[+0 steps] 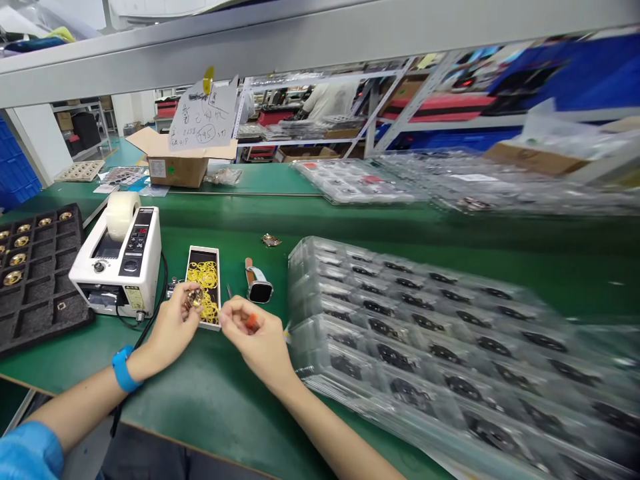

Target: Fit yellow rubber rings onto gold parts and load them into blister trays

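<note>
My left hand (175, 323), a blue band at its wrist, pinches a round gold-coloured watch part (195, 299) over the left side of a small white box (219, 287). Yellow rings (204, 275) lie inside that box on a dark base. At the box's lower right corner, my right hand (257, 340) is closed around something small and orange-red (251, 322). What its fingertips pinch, if anything, is too small to tell. A smartwatch (259, 291) with a light strap lies just beyond my right hand.
A white tape dispenser (119, 257) and a black compartment tray (43, 293) with gold parts stand at the left. Stacked clear plastic trays (415, 313) of dark parts fill the right. Behind are a cardboard box (177, 171) and a small metallic part (271, 240). A shelf beam crosses above.
</note>
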Action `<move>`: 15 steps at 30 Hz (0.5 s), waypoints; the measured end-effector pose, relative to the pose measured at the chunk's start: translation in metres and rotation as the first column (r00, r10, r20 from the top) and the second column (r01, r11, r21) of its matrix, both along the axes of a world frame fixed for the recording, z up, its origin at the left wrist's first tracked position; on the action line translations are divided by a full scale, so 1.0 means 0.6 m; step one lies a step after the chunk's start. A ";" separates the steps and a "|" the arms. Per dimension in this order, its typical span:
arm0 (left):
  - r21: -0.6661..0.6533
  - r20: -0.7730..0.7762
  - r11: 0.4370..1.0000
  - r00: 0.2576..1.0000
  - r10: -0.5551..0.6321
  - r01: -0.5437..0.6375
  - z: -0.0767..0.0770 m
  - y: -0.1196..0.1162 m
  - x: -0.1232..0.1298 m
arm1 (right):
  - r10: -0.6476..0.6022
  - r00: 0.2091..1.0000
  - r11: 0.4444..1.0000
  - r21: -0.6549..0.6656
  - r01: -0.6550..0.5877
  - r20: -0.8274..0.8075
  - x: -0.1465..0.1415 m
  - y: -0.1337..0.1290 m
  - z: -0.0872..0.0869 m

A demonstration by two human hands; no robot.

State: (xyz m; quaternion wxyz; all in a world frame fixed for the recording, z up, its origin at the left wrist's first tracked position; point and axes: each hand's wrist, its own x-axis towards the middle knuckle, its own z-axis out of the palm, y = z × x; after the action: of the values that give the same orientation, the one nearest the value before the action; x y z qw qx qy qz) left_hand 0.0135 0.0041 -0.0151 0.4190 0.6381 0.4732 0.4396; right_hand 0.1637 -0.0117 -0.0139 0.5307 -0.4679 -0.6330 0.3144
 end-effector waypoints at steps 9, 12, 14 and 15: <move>-0.217 0.420 0.976 0.904 0.073 0.022 0.023 0.010 -0.006 | -0.069 0.906 0.998 0.017 0.068 0.418 0.010 0.026 -0.036; -0.247 0.410 0.967 0.910 0.052 0.056 0.025 0.006 -0.006 | -0.144 0.873 0.989 0.077 0.122 0.466 0.001 0.004 -0.027; -0.250 0.394 0.966 0.918 0.036 0.069 0.026 0.005 -0.009 | -0.184 0.853 0.980 0.157 0.121 0.488 0.002 -0.017 -0.010; -0.250 0.385 0.966 0.922 0.032 0.071 0.027 0.006 -0.010 | -0.210 0.844 0.969 0.223 0.111 0.494 0.007 -0.026 0.002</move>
State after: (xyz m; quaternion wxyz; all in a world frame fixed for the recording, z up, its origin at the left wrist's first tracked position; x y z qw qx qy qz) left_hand 0.0078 0.0074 0.0008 0.5880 0.4837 0.4284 0.4866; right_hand 0.1682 -0.0270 -0.0127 0.4084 -0.5345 -0.7365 0.0721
